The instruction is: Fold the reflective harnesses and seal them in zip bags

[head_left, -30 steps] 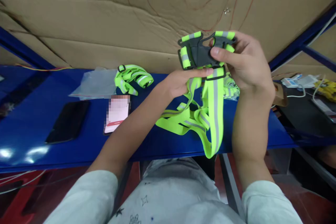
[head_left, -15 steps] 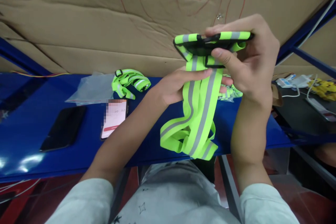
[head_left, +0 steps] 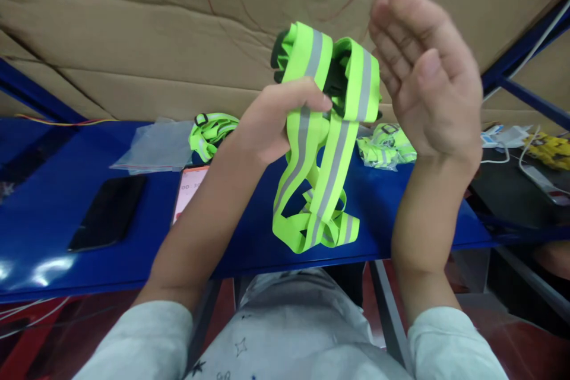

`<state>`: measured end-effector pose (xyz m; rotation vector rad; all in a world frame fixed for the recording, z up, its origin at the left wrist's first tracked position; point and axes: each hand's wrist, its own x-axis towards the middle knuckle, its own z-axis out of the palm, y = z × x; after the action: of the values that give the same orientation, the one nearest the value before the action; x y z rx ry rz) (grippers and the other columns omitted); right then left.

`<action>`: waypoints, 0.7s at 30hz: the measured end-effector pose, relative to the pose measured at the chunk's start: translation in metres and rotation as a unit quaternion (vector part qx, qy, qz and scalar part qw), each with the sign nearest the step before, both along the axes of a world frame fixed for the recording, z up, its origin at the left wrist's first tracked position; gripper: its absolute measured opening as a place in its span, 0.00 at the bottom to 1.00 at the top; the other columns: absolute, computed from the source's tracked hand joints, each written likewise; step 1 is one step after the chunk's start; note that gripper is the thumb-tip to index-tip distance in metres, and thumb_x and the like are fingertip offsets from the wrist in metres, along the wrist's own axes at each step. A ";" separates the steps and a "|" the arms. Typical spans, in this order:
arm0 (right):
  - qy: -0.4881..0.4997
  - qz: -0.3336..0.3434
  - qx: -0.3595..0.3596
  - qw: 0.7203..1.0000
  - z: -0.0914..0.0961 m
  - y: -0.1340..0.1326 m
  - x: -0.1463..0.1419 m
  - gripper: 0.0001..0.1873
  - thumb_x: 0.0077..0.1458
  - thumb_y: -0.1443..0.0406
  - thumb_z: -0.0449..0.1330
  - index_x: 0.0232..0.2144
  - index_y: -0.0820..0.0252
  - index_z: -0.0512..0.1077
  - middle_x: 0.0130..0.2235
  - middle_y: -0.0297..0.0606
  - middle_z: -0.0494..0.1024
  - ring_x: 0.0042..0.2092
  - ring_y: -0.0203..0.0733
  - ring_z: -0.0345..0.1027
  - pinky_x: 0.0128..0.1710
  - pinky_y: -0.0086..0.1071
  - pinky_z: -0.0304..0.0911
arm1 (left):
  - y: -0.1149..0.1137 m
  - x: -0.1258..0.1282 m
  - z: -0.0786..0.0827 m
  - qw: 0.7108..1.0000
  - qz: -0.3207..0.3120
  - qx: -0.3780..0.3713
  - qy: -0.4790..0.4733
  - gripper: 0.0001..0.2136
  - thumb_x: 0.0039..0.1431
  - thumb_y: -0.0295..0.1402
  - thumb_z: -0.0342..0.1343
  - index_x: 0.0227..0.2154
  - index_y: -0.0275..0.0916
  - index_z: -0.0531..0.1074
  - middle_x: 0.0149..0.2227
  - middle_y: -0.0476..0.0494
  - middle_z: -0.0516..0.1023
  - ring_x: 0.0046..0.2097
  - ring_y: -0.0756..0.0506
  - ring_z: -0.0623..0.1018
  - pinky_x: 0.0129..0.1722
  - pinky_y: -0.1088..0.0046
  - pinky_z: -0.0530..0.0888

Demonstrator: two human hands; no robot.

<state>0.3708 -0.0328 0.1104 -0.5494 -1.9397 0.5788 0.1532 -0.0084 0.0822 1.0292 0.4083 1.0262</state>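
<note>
A neon-yellow reflective strap bundle (head_left: 335, 160) with grey stripes and black parts hangs above the front of the blue table. My left hand (head_left: 276, 116) is closed around its upper part, thumb across the front. Two folded loops stand above that thumb, and the loose lengths dangle in curls below. To the right, my right hand (head_left: 430, 77) is raised with its palm showing and fingers stretched upward, apart from the strap and holding nothing. Behind my left forearm lies another folded reflective strap (head_left: 211, 130), partly hidden by the arm.
Clear plastic bags (head_left: 154, 145), a black phone (head_left: 107, 214) and a lit phone (head_left: 189, 187) lie on the blue table (head_left: 35, 190) at left. Bagged reflective straps (head_left: 385, 147) sit behind. Yellow items (head_left: 545, 151) and cables are at right. A cardboard wall (head_left: 133, 41) rises at the back.
My right hand has let go of the strap's black upper part and moved up and away, opening. My left hand now grips the bundle higher, and its top has turned.
</note>
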 end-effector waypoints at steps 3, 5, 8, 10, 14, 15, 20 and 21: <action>-0.071 -0.091 -0.059 0.992 -0.010 0.012 -0.003 0.30 0.58 0.47 0.69 0.60 0.45 0.74 0.61 0.29 0.77 0.68 0.52 0.66 0.70 0.51 0.62 | 0.003 0.004 -0.004 0.997 -0.036 0.046 0.051 0.09 0.49 0.18 0.50 0.26 0.35 0.73 0.26 0.49 0.74 0.50 0.39 0.84 0.57 0.57 0.77; -0.110 -0.120 -0.077 0.984 -0.015 0.017 -0.008 0.29 0.57 0.46 0.69 0.58 0.45 0.74 0.57 0.31 0.80 0.62 0.53 0.72 0.64 0.50 0.70 | 0.008 0.008 -0.008 0.995 -0.048 0.039 0.075 0.12 0.49 0.17 0.49 0.29 0.34 0.76 0.28 0.49 0.76 0.48 0.39 0.85 0.55 0.59 0.77; -0.103 -0.143 -0.043 0.983 -0.019 0.021 -0.017 0.21 0.58 0.48 0.69 0.51 0.45 0.79 0.50 0.33 0.83 0.52 0.49 0.77 0.57 0.46 0.74 | 0.016 0.014 -0.015 0.994 -0.040 0.015 0.096 0.11 0.49 0.19 0.50 0.30 0.34 0.77 0.28 0.48 0.78 0.45 0.38 0.86 0.52 0.61 0.78; -0.091 -0.159 -0.022 0.983 -0.021 0.022 -0.020 0.19 0.57 0.50 0.71 0.48 0.48 0.80 0.45 0.34 0.84 0.47 0.47 0.77 0.53 0.44 0.74 | 0.021 0.015 -0.019 0.994 -0.054 0.019 0.094 0.11 0.50 0.20 0.50 0.30 0.34 0.77 0.27 0.48 0.78 0.44 0.39 0.86 0.51 0.62 0.79; -0.060 -0.149 -0.055 0.986 -0.022 0.024 -0.019 0.23 0.56 0.46 0.70 0.48 0.50 0.79 0.41 0.33 0.82 0.43 0.44 0.76 0.45 0.39 0.75 | 0.023 0.012 -0.023 0.991 -0.093 0.052 0.078 0.13 0.50 0.19 0.50 0.33 0.35 0.78 0.28 0.50 0.79 0.46 0.41 0.86 0.51 0.65 0.79; -0.064 -0.144 -0.069 0.985 -0.022 0.023 -0.018 0.22 0.57 0.45 0.69 0.47 0.49 0.79 0.40 0.33 0.82 0.43 0.44 0.76 0.43 0.37 0.75 | 0.023 0.011 -0.024 0.991 -0.100 0.061 0.069 0.13 0.50 0.19 0.51 0.35 0.36 0.78 0.29 0.51 0.79 0.46 0.41 0.86 0.50 0.66 0.79; -0.116 -0.106 -0.106 0.982 -0.018 0.018 -0.008 0.19 0.58 0.44 0.66 0.38 0.51 0.80 0.34 0.29 0.78 0.34 0.39 0.73 0.35 0.34 0.72 | 0.023 0.012 -0.030 0.988 -0.126 0.088 0.029 0.21 0.46 0.20 0.62 0.44 0.43 0.79 0.36 0.53 0.83 0.47 0.40 0.86 0.48 0.68 0.81; -0.120 -0.109 -0.110 0.981 -0.017 0.017 -0.008 0.19 0.57 0.45 0.68 0.37 0.52 0.80 0.32 0.29 0.78 0.33 0.39 0.72 0.34 0.34 0.72 | 0.023 0.013 -0.031 0.987 -0.132 0.085 0.027 0.21 0.46 0.21 0.63 0.45 0.44 0.80 0.36 0.52 0.83 0.47 0.40 0.86 0.48 0.67 0.81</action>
<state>0.3632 -0.0158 0.0929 -0.9991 -2.0151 0.6122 0.1665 0.0146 0.0510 1.2304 0.2237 0.8059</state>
